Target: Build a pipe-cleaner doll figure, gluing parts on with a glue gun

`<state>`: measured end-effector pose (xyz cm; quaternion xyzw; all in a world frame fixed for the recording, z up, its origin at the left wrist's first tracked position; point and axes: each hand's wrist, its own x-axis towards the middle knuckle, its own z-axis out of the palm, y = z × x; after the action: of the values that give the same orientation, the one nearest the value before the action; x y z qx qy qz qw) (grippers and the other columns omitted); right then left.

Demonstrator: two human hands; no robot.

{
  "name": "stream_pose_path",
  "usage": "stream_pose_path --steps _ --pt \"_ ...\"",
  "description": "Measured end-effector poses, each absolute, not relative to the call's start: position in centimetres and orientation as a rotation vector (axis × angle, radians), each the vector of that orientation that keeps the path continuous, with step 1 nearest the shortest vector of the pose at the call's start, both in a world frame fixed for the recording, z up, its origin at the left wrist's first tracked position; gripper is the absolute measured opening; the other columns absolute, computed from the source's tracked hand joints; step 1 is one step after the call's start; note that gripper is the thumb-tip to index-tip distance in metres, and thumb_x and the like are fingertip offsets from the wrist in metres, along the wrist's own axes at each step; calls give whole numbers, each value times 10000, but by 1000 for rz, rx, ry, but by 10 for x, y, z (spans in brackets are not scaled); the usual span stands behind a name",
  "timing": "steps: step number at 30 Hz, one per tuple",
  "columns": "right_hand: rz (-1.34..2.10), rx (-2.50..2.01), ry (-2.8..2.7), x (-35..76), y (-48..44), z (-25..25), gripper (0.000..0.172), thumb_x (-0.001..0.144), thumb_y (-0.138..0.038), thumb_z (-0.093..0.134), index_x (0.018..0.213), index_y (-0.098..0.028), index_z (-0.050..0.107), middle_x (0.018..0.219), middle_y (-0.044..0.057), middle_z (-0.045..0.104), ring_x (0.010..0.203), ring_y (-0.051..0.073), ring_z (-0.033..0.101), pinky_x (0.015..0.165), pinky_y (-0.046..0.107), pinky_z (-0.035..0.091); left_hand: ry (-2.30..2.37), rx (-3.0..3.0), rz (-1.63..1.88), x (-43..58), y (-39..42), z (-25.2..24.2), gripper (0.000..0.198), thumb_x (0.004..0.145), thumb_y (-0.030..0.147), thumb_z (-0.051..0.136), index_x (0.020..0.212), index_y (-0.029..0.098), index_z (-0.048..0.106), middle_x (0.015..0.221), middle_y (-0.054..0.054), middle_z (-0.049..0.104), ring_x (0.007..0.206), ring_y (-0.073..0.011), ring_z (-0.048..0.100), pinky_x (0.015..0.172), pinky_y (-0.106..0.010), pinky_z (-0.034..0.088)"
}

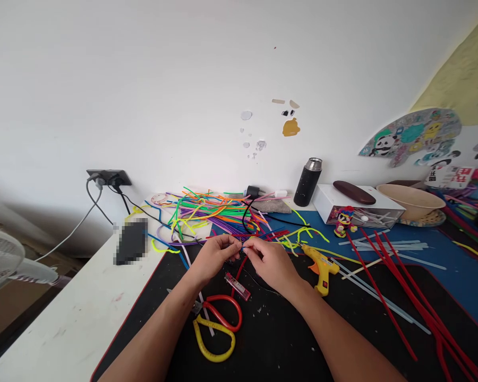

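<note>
My left hand [219, 257] and my right hand [269, 260] meet fingertip to fingertip over the black mat [279, 339]. Both pinch at something tiny between them, too small and covered to name. Below the fingers a red pipe cleaner [239, 270] runs down, and a thin dark strand [258, 285] curves toward the right wrist; I cannot tell whether either is held. A red lighter [237, 287] lies under the hands. Scissors with one red and one yellow handle [215, 339] rest by my left forearm. The yellow glue gun [322, 269] lies right of my right hand.
A heap of coloured pipe cleaners [211, 212] lies behind the hands. Clear glue sticks [378, 297] and red pipe cleaners [418, 292] spread at right. A black flask [308, 183], white box [358, 204], small figurine [344, 222] and bowl [412, 199] stand near the wall.
</note>
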<state>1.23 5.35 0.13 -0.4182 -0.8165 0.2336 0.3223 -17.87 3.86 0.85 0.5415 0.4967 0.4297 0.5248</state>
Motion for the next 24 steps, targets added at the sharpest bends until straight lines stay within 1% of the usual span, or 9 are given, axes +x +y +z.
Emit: stream_pose_path --steps 10,15,20,24 --pt "596 -1093 -2163 12 54 2 167 995 -278 575 970 -264 739 726 -4 734 616 177 638 603 270 384 1204 1318 1017 -177 37 11 411 781 595 757 708 200 670 655 -16 657 615 -170 557 650 -299 442" --pt "630 -1111 -2148 12 53 4 172 999 -306 574 983 -260 738 699 -5 719 585 177 620 574 273 371 1218 1290 1041 -177 37 11 407 771 588 771 714 199 668 649 -11 648 619 -168 552 652 -296 431" --pt "685 -1134 -2094 14 52 8 197 1009 -366 570 1053 -260 730 663 -15 696 563 178 622 574 275 401 1228 1294 1105 -180 38 10 392 793 574 756 725 199 663 649 -4 632 622 -163 544 651 -290 424" --pt "763 -1149 -2072 14 52 10 215 1019 -383 547 1011 -256 721 630 -24 672 512 167 614 547 266 407 1219 1282 1118 -180 39 11 393 788 569 760 716 199 649 649 1 626 618 -157 538 652 -287 429"
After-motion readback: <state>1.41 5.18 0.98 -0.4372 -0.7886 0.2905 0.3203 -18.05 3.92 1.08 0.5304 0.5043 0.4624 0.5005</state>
